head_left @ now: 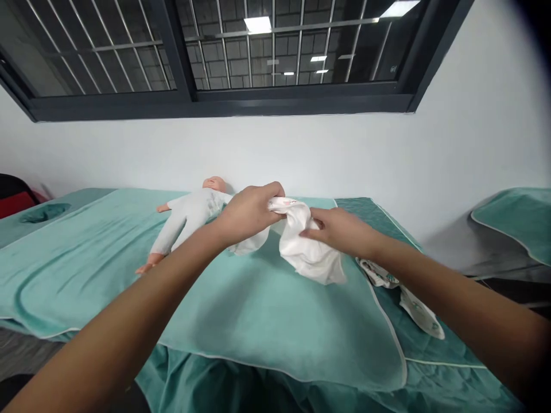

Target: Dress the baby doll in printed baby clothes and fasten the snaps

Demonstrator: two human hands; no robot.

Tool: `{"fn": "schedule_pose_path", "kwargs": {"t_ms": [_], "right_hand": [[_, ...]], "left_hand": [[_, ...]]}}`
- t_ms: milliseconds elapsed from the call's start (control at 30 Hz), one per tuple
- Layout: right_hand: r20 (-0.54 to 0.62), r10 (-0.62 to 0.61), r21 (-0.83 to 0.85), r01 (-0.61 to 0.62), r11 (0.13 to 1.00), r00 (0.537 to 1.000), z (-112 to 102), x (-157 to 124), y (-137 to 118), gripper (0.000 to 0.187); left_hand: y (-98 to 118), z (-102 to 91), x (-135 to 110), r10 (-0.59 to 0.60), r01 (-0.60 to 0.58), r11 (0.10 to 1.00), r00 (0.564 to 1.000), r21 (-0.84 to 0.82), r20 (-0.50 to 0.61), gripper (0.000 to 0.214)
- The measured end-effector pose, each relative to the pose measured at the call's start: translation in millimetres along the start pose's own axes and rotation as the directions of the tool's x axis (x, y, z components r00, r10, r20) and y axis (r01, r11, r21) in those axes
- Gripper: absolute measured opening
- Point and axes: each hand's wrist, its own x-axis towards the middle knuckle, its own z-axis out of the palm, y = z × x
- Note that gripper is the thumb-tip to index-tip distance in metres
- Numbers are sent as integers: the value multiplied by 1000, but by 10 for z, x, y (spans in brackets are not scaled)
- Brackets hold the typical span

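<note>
A soft white baby garment point(307, 252) hangs bunched above the green sheet; its exact cut cannot be made out. My left hand point(253, 209) grips its upper edge, where small reddish print shows, and part of the white fabric drops below the wrist. At the other side, my right hand point(333, 229) pinches a fold between thumb and fingers. Beyond my left forearm a baby doll point(193, 209) in a white long-sleeved suit lies on its back, head toward the wall. My left hand and forearm hide part of it.
The green sheet point(275, 327) covers a padded bed against a white wall point(275, 143). Patterned white baby clothes point(422, 312) lie by my right forearm. A face hole point(45, 212) opens at the far left. A barred window point(275, 51) is above.
</note>
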Motion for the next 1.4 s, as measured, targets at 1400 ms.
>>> {"fn": "schedule_pose_path", "kwargs": {"t_ms": [1400], "right_hand": [[-190,193,-96,-214,972,963,1874,1189,463,41]], "left_hand": [[-1521,1900,449,-193,183,978,976,103,98,37]]}}
